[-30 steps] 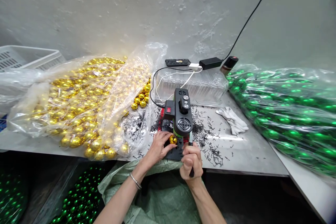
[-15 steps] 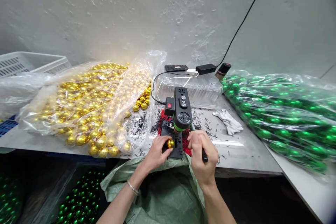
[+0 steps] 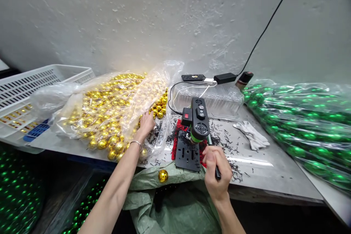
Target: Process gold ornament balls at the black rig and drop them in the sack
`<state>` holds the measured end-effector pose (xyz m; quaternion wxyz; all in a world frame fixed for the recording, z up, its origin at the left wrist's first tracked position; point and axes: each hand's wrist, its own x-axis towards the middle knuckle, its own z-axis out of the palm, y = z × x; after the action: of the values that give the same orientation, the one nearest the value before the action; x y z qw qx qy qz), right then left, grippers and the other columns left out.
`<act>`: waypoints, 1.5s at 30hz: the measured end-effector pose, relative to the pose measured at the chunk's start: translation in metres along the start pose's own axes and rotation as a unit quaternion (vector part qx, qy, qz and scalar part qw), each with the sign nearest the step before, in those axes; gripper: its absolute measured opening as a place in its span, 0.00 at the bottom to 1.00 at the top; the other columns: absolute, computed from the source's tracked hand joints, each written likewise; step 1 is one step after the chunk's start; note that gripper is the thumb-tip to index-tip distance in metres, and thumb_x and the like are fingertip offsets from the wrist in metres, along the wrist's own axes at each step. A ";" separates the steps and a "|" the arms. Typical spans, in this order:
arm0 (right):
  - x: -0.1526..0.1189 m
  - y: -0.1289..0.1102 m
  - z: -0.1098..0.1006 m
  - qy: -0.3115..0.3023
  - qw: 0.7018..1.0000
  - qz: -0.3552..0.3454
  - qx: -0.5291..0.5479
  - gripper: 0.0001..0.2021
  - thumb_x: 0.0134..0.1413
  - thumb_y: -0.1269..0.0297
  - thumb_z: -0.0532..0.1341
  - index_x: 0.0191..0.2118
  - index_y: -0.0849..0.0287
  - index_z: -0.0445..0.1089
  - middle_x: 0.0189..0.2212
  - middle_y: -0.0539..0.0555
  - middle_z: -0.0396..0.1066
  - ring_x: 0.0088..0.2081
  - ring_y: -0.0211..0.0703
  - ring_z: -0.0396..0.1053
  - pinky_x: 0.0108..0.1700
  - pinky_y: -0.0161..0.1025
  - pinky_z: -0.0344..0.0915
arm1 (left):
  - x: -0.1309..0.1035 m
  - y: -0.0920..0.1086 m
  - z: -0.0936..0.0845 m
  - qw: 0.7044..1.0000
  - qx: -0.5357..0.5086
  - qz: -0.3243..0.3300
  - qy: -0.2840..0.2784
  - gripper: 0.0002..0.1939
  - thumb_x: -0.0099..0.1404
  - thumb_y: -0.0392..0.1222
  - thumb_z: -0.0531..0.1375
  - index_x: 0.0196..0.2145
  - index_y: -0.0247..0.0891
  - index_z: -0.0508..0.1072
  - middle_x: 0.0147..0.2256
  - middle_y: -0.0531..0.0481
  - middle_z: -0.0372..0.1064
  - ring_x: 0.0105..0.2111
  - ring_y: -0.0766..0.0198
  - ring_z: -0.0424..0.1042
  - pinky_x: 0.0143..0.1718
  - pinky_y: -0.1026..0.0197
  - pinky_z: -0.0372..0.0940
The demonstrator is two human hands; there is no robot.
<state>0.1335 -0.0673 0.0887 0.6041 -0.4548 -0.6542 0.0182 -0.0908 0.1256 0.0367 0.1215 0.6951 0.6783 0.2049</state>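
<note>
My left hand point(image 3: 146, 123) reaches to the mouth of a clear plastic bag point(image 3: 172, 68) of gold bauble balls point(image 3: 159, 111). Its fingers stretch forward beside the loose balls; their tips are partly hidden. Closed in a fist, my right hand point(image 3: 218, 170) grips the black-ended lever handle point(image 3: 217, 174) of a small black press point(image 3: 201, 117). Under the press head is a slotted black base plate point(image 3: 181, 155) with no ball on it. A single gold ball point(image 3: 162, 176) appears in front of the table edge, against a green woven sack point(image 3: 175, 173).
Green balls point(image 3: 304, 128) in clear plastic lie at right, past a white glove point(image 3: 251, 135). Behind the press are a clear plastic pack point(image 3: 219, 97) and a power adapter point(image 3: 225, 77) with cables. A white basket point(image 3: 55, 71) stands left. Black scraps litter the table point(image 3: 276, 168).
My left hand has let go of the gold ball at the base plate and moved left and away to the bag. That ball now appears over the sack. My right hand stays on the lever.
</note>
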 end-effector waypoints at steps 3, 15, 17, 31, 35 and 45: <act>-0.002 0.001 0.001 0.005 1.000 0.004 -0.004 0.13 0.61 0.77 0.51 0.27 0.57 0.60 0.27 0.50 0.63 0.30 0.38 0.64 0.31 0.37 0.60 | 0.009 0.003 -0.001 1.000 -0.010 -0.010 -0.016 0.18 0.60 0.25 0.54 0.47 0.27 0.72 0.50 0.27 0.68 0.53 0.40 0.67 0.54 0.42 0.62; -0.004 0.003 0.001 0.006 1.000 -0.012 -0.007 0.13 0.60 0.78 0.50 0.27 0.57 0.60 0.25 0.50 0.62 0.30 0.39 0.64 0.30 0.37 0.60 | -0.090 0.032 0.009 0.694 -0.681 -0.133 -0.194 0.15 0.59 0.42 0.66 0.44 0.34 0.75 0.41 0.44 0.77 0.40 0.62 0.76 0.48 0.58 0.70; -0.004 0.004 0.002 0.005 1.000 -0.016 -0.008 0.12 0.60 0.79 0.50 0.27 0.57 0.60 0.25 0.49 0.61 0.30 0.39 0.64 0.31 0.37 0.60 | -0.105 0.041 0.017 0.656 -0.704 -0.167 -0.214 0.14 0.60 0.42 0.66 0.43 0.35 0.76 0.40 0.45 0.77 0.39 0.63 0.76 0.46 0.60 0.71; -0.003 0.002 -0.002 -0.013 1.000 -0.019 -0.010 0.13 0.59 0.80 0.51 0.27 0.57 0.59 0.24 0.49 0.61 0.31 0.38 0.64 0.31 0.36 0.60 | -0.127 0.059 0.049 0.724 -0.649 -0.174 -0.155 0.29 0.50 0.51 0.71 0.46 0.36 0.71 0.34 0.50 0.75 0.35 0.64 0.73 0.40 0.61 0.65; 0.011 -0.008 -0.005 -0.009 1.000 0.027 -0.005 0.13 0.61 0.76 0.51 0.26 0.57 0.60 0.26 0.50 0.62 0.30 0.38 0.65 0.32 0.37 0.60 | -0.124 0.062 0.049 0.747 -0.628 -0.147 -0.162 0.29 0.52 0.52 0.70 0.49 0.36 0.72 0.36 0.49 0.75 0.35 0.66 0.71 0.38 0.64 0.63; 0.028 -0.018 -0.008 -0.010 0.999 0.040 0.000 0.14 0.62 0.76 0.51 0.25 0.57 0.58 0.26 0.49 0.61 0.30 0.36 0.64 0.32 0.36 0.59 | -0.131 0.076 0.069 0.846 -0.524 -0.002 -0.101 0.17 0.57 0.47 0.66 0.41 0.38 0.69 0.39 0.47 0.75 0.42 0.59 0.74 0.47 0.57 0.65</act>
<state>0.1337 -0.0644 0.1224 0.5963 -0.4803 -0.6414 0.0471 0.0089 -0.0005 -0.0062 0.5359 0.5436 0.4555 0.4580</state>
